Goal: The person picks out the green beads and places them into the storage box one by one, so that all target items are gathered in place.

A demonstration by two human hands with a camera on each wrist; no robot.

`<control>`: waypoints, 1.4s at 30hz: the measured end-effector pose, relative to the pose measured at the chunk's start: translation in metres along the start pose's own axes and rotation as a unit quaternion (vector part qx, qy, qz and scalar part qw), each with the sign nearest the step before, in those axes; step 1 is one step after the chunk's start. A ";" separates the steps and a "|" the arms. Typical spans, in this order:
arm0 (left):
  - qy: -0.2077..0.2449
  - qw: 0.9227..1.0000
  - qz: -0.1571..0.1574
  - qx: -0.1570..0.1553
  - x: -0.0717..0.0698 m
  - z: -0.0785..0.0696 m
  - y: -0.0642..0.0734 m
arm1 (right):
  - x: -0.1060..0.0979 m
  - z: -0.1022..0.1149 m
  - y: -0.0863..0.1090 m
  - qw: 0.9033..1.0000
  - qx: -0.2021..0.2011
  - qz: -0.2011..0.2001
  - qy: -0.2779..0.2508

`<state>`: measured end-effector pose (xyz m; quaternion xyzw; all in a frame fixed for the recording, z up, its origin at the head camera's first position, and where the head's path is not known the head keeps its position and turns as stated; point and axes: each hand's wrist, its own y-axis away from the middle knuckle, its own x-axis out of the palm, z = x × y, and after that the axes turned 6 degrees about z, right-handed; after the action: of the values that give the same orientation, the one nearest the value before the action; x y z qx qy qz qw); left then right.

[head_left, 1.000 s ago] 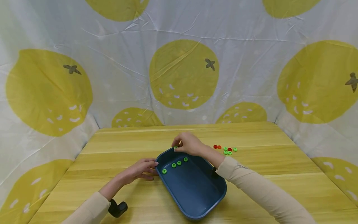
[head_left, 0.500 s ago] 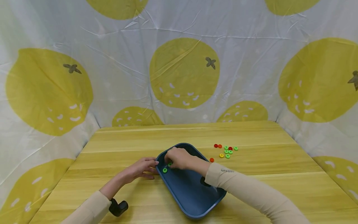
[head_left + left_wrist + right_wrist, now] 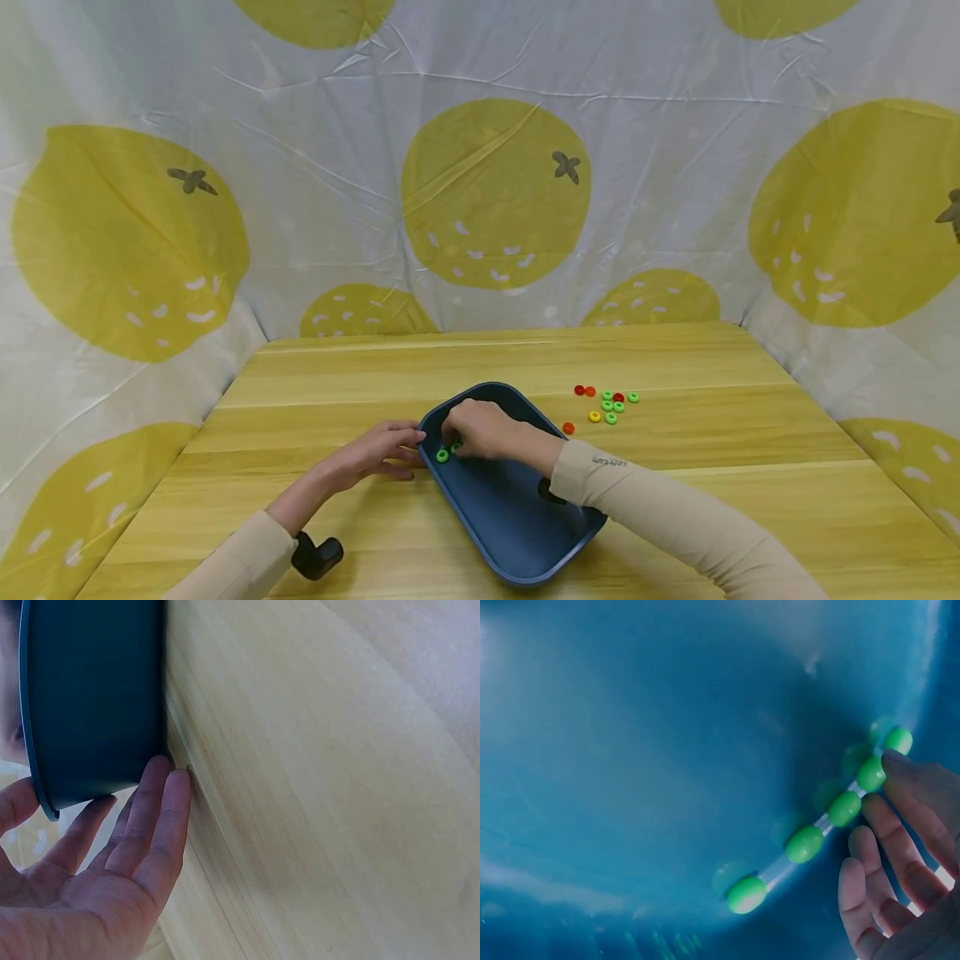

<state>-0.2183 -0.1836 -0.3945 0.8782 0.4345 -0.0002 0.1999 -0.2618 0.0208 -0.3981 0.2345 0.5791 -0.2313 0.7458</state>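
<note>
A dark blue tray stands at an angle on the wooden table. My right hand reaches into its far left corner, with thumb and fingertip pinching a green ring bead. This bead sits in a row of several green beads along the tray's end wall; one bead shows at the row's left end, and my hand hides most of the others from the head view. Outside the tray, my left hand touches the corner, its thumb at the rim and its fairly straight fingers against the outer wall.
To the tray's right lie several loose ring beads: green, a yellow one, dark red and orange. A lemon-print cloth hangs behind the table. Black wrist devices are on both arms.
My right hand has moved from above the far rim down into the tray with a green bead, now between the leftmost bead and the others. The left hand has stayed at the corner.
</note>
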 end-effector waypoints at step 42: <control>0.000 1.000 0.004 0.005 0.000 0.003 -0.002 | -0.092 -0.095 0.099 0.951 0.071 -0.163 -0.253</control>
<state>-0.2193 -0.1831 -0.3976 0.8808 0.4313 -0.0015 0.1954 -0.2934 0.1638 -0.3217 0.1231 0.3841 -0.4415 0.8015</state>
